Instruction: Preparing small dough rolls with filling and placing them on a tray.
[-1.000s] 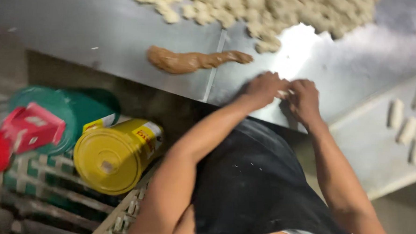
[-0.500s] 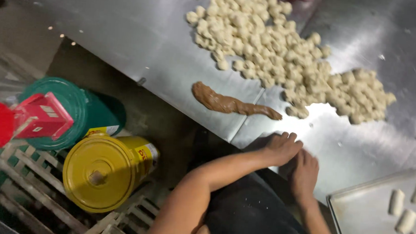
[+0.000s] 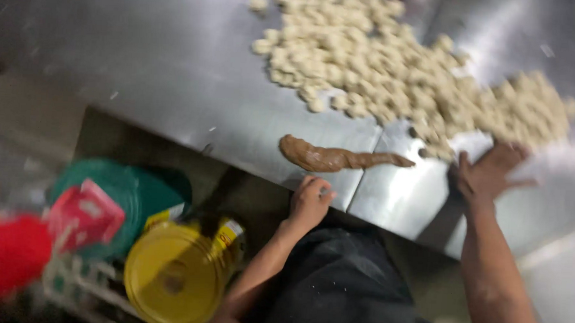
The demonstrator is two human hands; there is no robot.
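A steel table [image 3: 175,79] carries a big heap of pale dough pieces [image 3: 394,76] at its far right. A brown rope of paste [image 3: 336,158] lies near the front edge. My left hand [image 3: 310,199] rests loosely curled on the table's front edge, just below the brown rope; whether it holds anything is unclear. My right hand [image 3: 489,171] is spread flat with fingers apart at the near edge of the dough heap, blurred by motion. Nothing shows in its grasp.
Below the table on the left stand a yellow-lidded can [image 3: 176,276], a green round container [image 3: 128,193], a red card-like object [image 3: 85,214] and a red blurred object [image 3: 2,259]. My dark apron [image 3: 340,286] fills the lower middle.
My hands have separated: the right one moved out to the dough heap, the left stayed by the table edge. The view shifted, and the tray with shaped pieces left the frame.
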